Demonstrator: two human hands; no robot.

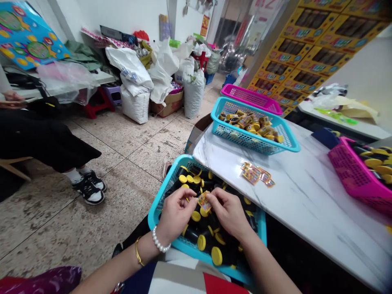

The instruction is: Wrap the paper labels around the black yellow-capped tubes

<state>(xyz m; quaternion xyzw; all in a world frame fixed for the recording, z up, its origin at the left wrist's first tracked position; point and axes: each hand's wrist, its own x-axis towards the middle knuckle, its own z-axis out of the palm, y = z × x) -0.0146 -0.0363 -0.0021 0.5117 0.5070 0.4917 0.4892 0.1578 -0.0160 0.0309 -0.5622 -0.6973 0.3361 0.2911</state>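
Between both hands, above a turquoise basket, is a small printed plastic sleeve in yellow and orange. My left hand, with a pearl bracelet at its wrist, pinches the sleeve's left edge between thumb and fingers. On the other edge, my right hand is closed in a pinch too. Beneath them the basket is full of small black containers with yellow lids. Several similar flat sleeves lie on the white marbled table.
Farther back on the table, another turquoise basket holds wrapped containers. A pink basket with lidded containers stands at right. Yellow boxes are stacked behind. A seated person's shoes are at left; white sacks line the wall.
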